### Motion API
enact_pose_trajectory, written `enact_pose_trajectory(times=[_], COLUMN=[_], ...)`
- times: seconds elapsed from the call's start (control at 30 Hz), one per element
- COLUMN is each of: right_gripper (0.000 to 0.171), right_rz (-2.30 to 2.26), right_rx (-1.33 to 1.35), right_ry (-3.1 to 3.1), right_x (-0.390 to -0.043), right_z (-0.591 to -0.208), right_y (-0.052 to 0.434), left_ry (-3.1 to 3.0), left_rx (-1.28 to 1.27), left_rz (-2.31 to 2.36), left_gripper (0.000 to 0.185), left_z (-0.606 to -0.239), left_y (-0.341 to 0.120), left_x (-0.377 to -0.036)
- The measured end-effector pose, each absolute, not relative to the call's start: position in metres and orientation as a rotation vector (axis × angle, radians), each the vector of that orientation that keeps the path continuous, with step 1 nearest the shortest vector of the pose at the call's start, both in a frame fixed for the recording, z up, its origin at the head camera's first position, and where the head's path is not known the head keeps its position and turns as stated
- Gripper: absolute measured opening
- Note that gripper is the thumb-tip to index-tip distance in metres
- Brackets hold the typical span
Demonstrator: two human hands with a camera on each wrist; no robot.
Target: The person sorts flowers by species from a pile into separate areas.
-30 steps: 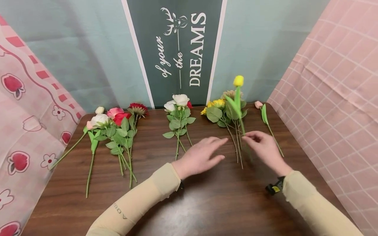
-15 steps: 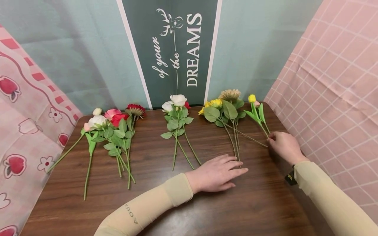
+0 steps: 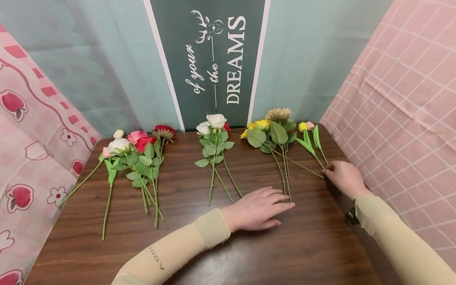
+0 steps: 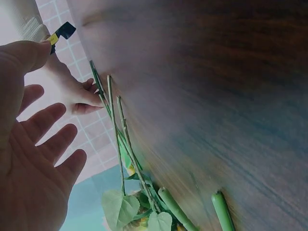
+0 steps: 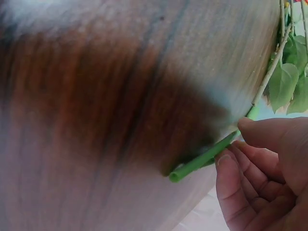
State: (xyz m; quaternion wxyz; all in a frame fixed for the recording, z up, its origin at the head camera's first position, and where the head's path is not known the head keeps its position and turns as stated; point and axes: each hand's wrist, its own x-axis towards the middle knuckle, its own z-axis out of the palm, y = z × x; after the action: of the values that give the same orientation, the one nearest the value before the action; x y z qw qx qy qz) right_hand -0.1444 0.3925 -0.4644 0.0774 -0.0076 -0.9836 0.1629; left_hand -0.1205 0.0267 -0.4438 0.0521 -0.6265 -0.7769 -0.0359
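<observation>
At the right of the head view my right hand (image 3: pixel 343 179) pinches the green stem (image 5: pixel 204 159) of a yellow tulip (image 3: pixel 303 127) between thumb and fingers. The tulip lies at the table's back right, beside a pink tulip (image 3: pixel 310 125). My left hand (image 3: pixel 258 210) is spread, its fingers straight, close to the lower stem ends of a bunch with yellow flowers (image 3: pixel 261 125) and a beige flower (image 3: pixel 279 115). Whether it touches those stems I cannot tell. In the left wrist view its fingers (image 4: pixel 50 120) hold nothing.
White roses (image 3: pixel 216 120) with a bit of red behind them lie at the back middle of the brown table (image 3: pixel 221 261). Farther left is a mixed group with pink and red roses (image 3: pixel 144 141), a dark red flower (image 3: pixel 165 133) and tulips. Fabric walls enclose three sides.
My right hand has carried the yellow tulip from upright to the right and laid it beside the pink one. The left hand has moved right and nearer.
</observation>
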Motion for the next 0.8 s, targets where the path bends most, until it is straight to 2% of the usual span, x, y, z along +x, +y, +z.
enact_pose_trajectory(times=[0.2, 0.37, 0.6, 0.8], right_gripper=[0.029, 0.036, 0.039, 0.041], right_rz=[0.512, 0.514, 0.520, 0.551], right_rx=[-0.049, 0.005, 0.286, 0.540], right_ry=[-2.876, -2.831, -2.803, -2.804], right_x=[-0.144, -0.143, -0.146, -0.142], right_z=[-0.451, -0.430, -0.416, -0.424], right_y=[0.387, 0.364, 0.297, 0.226], left_ry=[-2.391, -2.441, -2.517, -2.664], left_rx=[-1.861, -1.804, -1.673, -1.406], left_rz=[-0.120, -0.124, -0.218, -0.357], left_gripper=[0.064, 0.063, 0.059, 0.054], left_z=[-0.438, -0.430, -0.428, -0.438], left_y=[0.019, 0.007, -0.030, -0.091], left_x=[-0.129, -0.141, -0.158, -0.175])
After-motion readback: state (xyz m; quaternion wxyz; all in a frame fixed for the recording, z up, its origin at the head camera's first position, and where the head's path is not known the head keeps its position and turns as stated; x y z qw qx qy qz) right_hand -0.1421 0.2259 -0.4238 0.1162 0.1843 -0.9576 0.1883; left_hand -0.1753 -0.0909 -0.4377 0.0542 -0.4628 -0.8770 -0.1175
